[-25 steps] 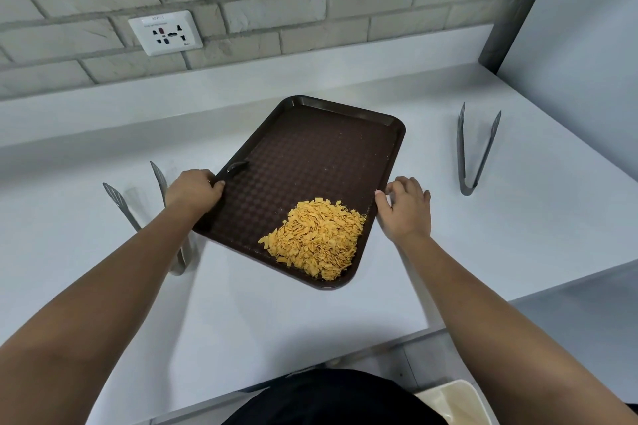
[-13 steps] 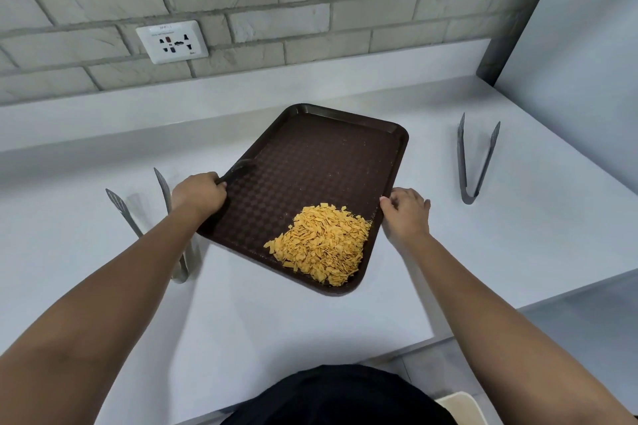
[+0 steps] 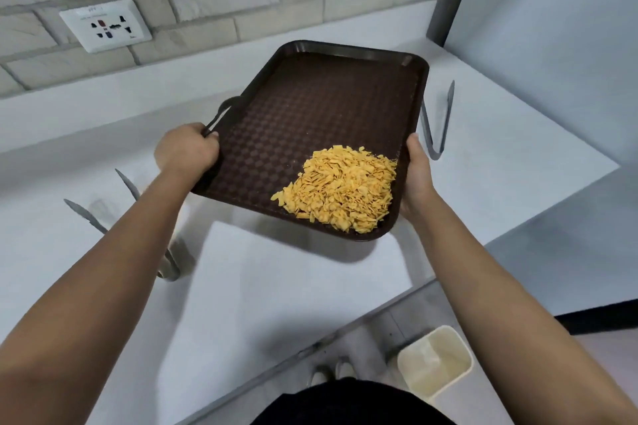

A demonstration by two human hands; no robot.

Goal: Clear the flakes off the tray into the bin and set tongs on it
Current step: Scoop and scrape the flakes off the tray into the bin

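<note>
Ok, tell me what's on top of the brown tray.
A pile of yellow flakes sits in the near right corner of the tray; the surface beneath the pile is covered.

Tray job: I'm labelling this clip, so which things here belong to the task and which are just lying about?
Belonging to the job:
tray, gripped by left hand and right hand
flakes on it
bin on the floor
tongs on the right
tongs on the left

Just lying about:
wall socket
counter
</note>
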